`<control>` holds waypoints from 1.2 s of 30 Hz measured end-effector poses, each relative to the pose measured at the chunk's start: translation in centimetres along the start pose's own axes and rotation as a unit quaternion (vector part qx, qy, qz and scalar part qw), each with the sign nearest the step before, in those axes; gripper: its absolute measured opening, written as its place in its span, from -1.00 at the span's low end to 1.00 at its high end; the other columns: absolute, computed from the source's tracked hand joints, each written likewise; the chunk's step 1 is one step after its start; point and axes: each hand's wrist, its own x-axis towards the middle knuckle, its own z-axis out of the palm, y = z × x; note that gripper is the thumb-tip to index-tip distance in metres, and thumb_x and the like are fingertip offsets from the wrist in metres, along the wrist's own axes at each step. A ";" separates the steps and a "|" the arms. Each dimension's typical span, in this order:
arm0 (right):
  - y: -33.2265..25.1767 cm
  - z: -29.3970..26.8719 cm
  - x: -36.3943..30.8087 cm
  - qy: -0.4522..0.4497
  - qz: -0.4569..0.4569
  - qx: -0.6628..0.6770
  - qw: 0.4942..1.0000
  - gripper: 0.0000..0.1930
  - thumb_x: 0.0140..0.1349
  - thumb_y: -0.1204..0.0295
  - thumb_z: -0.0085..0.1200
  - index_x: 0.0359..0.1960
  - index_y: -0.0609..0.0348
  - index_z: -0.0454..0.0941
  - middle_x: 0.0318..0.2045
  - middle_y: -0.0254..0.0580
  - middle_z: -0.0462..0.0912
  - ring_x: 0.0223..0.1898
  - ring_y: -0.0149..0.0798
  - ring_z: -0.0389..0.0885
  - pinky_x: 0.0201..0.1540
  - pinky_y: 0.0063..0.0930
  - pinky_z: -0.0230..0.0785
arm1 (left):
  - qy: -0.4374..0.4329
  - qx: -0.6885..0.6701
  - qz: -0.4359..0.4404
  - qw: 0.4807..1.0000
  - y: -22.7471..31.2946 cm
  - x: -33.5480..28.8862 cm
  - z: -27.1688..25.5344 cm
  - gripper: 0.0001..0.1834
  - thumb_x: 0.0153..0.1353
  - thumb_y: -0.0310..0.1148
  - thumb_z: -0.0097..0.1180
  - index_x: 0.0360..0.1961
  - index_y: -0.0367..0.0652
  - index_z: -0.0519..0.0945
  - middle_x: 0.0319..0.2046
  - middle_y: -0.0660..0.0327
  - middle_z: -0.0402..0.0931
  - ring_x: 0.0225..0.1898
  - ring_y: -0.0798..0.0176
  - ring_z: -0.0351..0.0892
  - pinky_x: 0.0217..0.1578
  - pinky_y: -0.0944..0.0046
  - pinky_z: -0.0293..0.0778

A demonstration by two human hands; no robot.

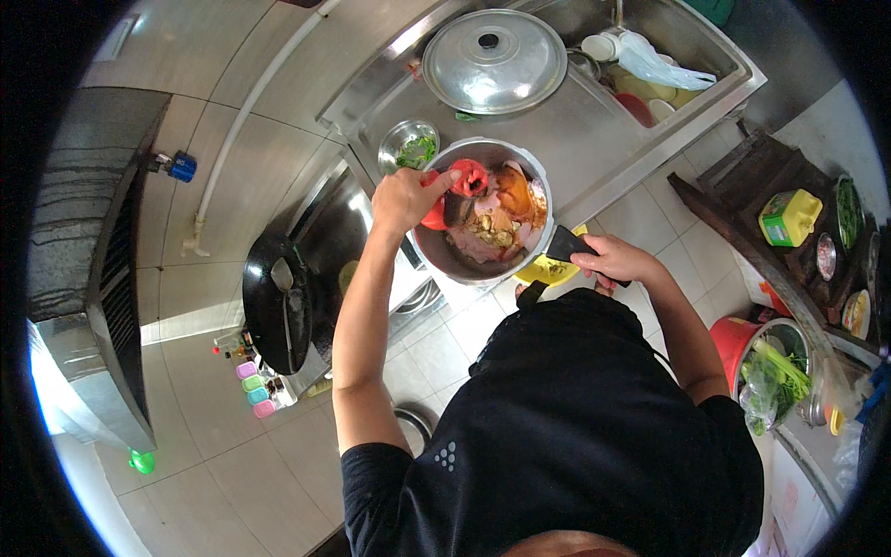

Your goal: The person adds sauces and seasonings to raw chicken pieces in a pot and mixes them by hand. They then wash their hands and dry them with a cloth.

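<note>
A deep metal pot with a long handle [546,202] stands in front of me, filled with pieces of raw meat [509,215] topped by brown sauce and chopped yellowish bits. My right hand [611,260] is closed around the pot's black handle [568,246]. Over the pot's left rim, my left hand [408,197] pinches a red container [470,176]; its dark opening shows above the meat, and its exact kind is unclear. Below the handle sits a yellow bowl [548,271], partly hidden by the handle and my hand.
Beyond the pot are a small metal bowl with green leaves [406,145], a big lid [492,60] and a steel sink [742,79] with dishes. A black wok [269,306] with a ladle is at left. Vegetables [775,367] fill a red bucket [729,348] at right.
</note>
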 end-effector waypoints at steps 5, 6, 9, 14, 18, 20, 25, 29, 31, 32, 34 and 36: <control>-0.1 0.1 0.1 -0.001 0.009 0.004 1.000 -0.61 0.37 0.12 -0.02 -0.37 0.24 0.35 -0.59 -0.23 0.51 -0.76 -0.43 0.45 -0.71 -0.52 0.31 | -0.026 -0.051 -0.009 0.998 -2.3 -1.1 0.6 -0.19 0.02 0.46 0.04 -0.49 -0.24 0.70 -0.62 -0.03 0.58 -0.46 -0.04 0.64 -0.34 0.05 0.50; -0.1 0.2 0.1 -0.004 0.018 0.014 1.000 -0.62 0.37 0.12 -0.02 -0.37 0.24 0.35 -0.61 -0.24 0.50 -0.77 -0.43 0.45 -0.71 -0.52 0.31 | -0.029 -0.076 -0.013 0.997 -2.7 -1.2 0.7 -0.19 0.02 0.45 0.05 -0.50 -0.25 0.70 -0.63 -0.03 0.57 -0.48 -0.02 0.63 -0.35 0.06 0.49; -0.3 0.0 0.0 -0.009 0.017 0.007 1.000 -0.63 0.37 0.12 -0.02 -0.37 0.20 0.35 -0.68 -0.30 0.46 -0.78 -0.44 0.43 -0.71 -0.55 0.28 | -0.056 -0.224 -0.025 0.973 -3.6 -1.8 1.1 -0.25 0.07 0.31 0.19 -0.47 -0.36 0.68 -0.76 0.25 0.40 -0.65 0.33 0.38 -0.56 0.20 0.35; -0.3 0.0 0.2 -0.010 0.019 -0.004 1.000 -0.63 0.38 0.10 -0.04 -0.39 0.18 0.35 -0.72 -0.35 0.43 -0.77 -0.46 0.43 -0.71 -0.57 0.26 | -0.069 -0.263 0.018 0.962 -3.1 -2.7 1.0 -0.28 0.04 0.29 0.23 -0.52 -0.35 0.67 -0.79 0.32 0.29 -0.66 0.39 0.29 -0.61 0.24 0.25; 0.3 0.0 0.3 -0.011 0.027 0.014 0.999 -0.63 0.38 0.10 -0.04 -0.39 0.17 0.34 -0.68 -0.35 0.44 -0.76 -0.49 0.42 -0.71 -0.58 0.26 | -0.038 -0.130 0.080 0.988 -1.7 -3.3 0.8 -0.30 0.00 0.29 0.25 -0.53 -0.30 0.67 -0.77 0.17 0.39 -0.64 0.29 0.42 -0.55 0.21 0.36; 0.6 0.0 0.5 -0.009 0.025 -0.004 1.000 -0.64 0.38 0.11 -0.04 -0.39 0.17 0.34 -0.66 -0.36 0.45 -0.76 -0.50 0.42 -0.71 -0.59 0.26 | -0.041 -0.091 0.099 0.990 -1.2 -3.4 0.8 -0.33 -0.01 0.28 0.26 -0.51 -0.27 0.67 -0.74 0.08 0.45 -0.62 0.23 0.49 -0.51 0.19 0.41; 1.6 -0.1 1.0 -0.009 -0.002 0.006 1.000 -0.61 0.37 0.06 -0.03 -0.35 0.17 0.33 -0.72 -0.36 0.39 -0.79 -0.43 0.41 -0.76 -0.50 0.28 | -0.062 -0.011 0.100 0.993 -0.8 -3.2 0.6 -0.24 -0.07 0.43 0.16 -0.61 -0.20 0.65 -0.71 0.02 0.51 -0.54 -0.04 0.60 -0.47 0.08 0.47; 2.0 -0.3 1.1 -0.016 -0.002 -0.003 1.000 -0.61 0.37 0.06 -0.04 -0.35 0.18 0.33 -0.73 -0.37 0.39 -0.78 -0.43 0.44 -0.76 -0.51 0.29 | -0.063 0.031 0.088 0.994 -1.0 -3.1 -0.2 -0.28 -0.05 0.37 0.20 -0.53 -0.21 0.68 -0.70 0.02 0.52 -0.56 0.02 0.60 -0.47 0.10 0.46; 2.0 -0.3 1.1 -0.019 0.002 -0.005 1.000 -0.61 0.37 0.06 -0.04 -0.36 0.18 0.33 -0.72 -0.37 0.41 -0.77 -0.43 0.46 -0.75 -0.52 0.30 | -0.062 0.027 0.080 0.995 -1.2 -3.1 -0.6 -0.30 -0.04 0.34 0.22 -0.49 -0.22 0.69 -0.70 0.03 0.52 -0.58 0.05 0.60 -0.48 0.11 0.46; 1.9 -0.3 1.2 -0.021 0.003 -0.004 1.000 -0.61 0.37 0.07 -0.04 -0.36 0.19 0.33 -0.70 -0.37 0.42 -0.76 -0.43 0.46 -0.75 -0.53 0.30 | -0.060 0.017 0.075 0.995 -1.3 -3.2 -0.7 -0.31 -0.03 0.34 0.22 -0.49 -0.22 0.69 -0.71 0.04 0.52 -0.59 0.05 0.59 -0.48 0.11 0.46; 1.8 -0.3 1.2 -0.024 0.002 0.004 1.000 -0.61 0.38 0.07 -0.05 -0.36 0.19 0.33 -0.68 -0.36 0.43 -0.76 -0.44 0.47 -0.74 -0.54 0.31 | -0.049 0.005 0.070 0.996 -1.6 -3.2 -0.8 -0.29 -0.03 0.35 0.20 -0.55 -0.22 0.68 -0.72 0.04 0.51 -0.59 0.03 0.59 -0.48 0.11 0.46; 1.6 -0.3 1.2 -0.026 -0.006 0.015 1.000 -0.61 0.38 0.08 -0.05 -0.36 0.20 0.33 -0.66 -0.35 0.44 -0.76 -0.44 0.47 -0.74 -0.54 0.32 | -0.030 -0.002 0.075 0.997 -2.0 -3.1 -0.7 -0.25 -0.04 0.40 0.16 -0.64 -0.23 0.65 -0.74 0.03 0.51 -0.58 -0.01 0.59 -0.47 0.09 0.47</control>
